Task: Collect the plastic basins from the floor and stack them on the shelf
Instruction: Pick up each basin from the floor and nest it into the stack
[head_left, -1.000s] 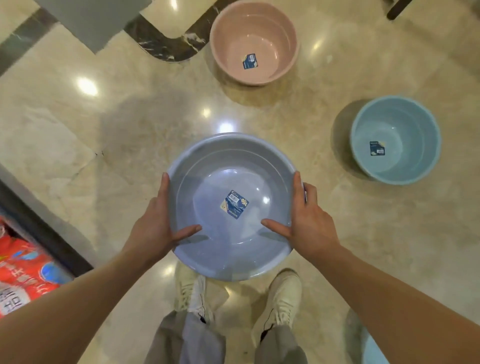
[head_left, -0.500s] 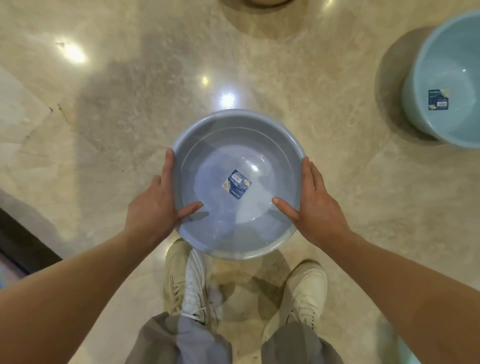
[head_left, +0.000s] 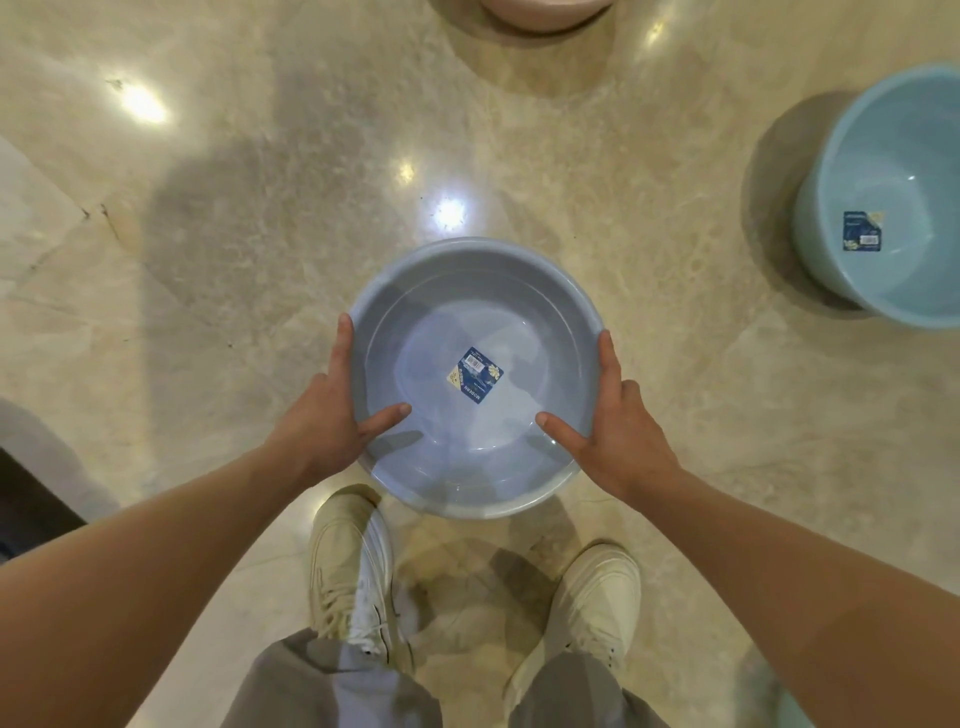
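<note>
A grey-blue plastic basin (head_left: 467, 306) with a dark sticker inside is held level in front of me, above the marble floor. My left hand (head_left: 327, 415) grips its left rim, thumb inside the bowl. My right hand (head_left: 618, 426) grips the right rim the same way. A light blue basin (head_left: 904, 156) stands on the floor at the right edge, partly cut off. The rim of a pink basin (head_left: 540, 15) shows at the top edge. No shelf is in view.
My two feet in cream sneakers (head_left: 353, 566) stand on the beige marble floor (head_left: 260, 260) just below the held basin. A dark strip (head_left: 31, 499) runs along the left edge.
The view has tilted down and shifted: the pink basin slid to the top edge and the light blue basin to the right edge. Both hands keep their grip on the grey-blue basin.
</note>
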